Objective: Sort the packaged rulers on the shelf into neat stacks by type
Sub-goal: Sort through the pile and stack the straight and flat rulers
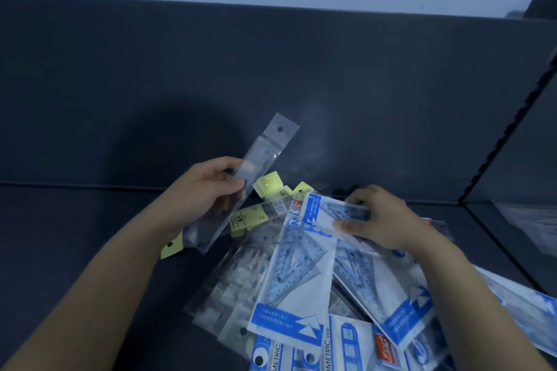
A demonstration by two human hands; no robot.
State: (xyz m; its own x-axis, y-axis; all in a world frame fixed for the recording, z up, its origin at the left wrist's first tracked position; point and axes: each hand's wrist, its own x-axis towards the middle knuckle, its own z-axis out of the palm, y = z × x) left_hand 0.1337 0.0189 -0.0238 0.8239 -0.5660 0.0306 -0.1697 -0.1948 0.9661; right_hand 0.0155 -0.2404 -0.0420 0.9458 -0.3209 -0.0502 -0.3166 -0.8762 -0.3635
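A jumbled pile of packaged rulers lies on the dark shelf [75,235] at centre right. My left hand [208,190] grips a long clear ruler sleeve [259,159] and holds it tilted above the shelf, its hang-hole end pointing up and to the right. My right hand [379,220] pinches the upper end of a blue-and-white set-square pack [376,289] on top of the pile. Another blue-and-white set-square pack [295,277] lies just left of it. Yellow-carded ruler packs [268,187] poke out at the back of the pile.
Clear sleeves [229,289] lie at the pile's left edge, and blue "METRIC" packs [328,346] at the bottom. A dark back panel [271,84] rises behind the shelf. A dark divider [506,175] stands at the right, with more clear packs [530,220] beyond it.
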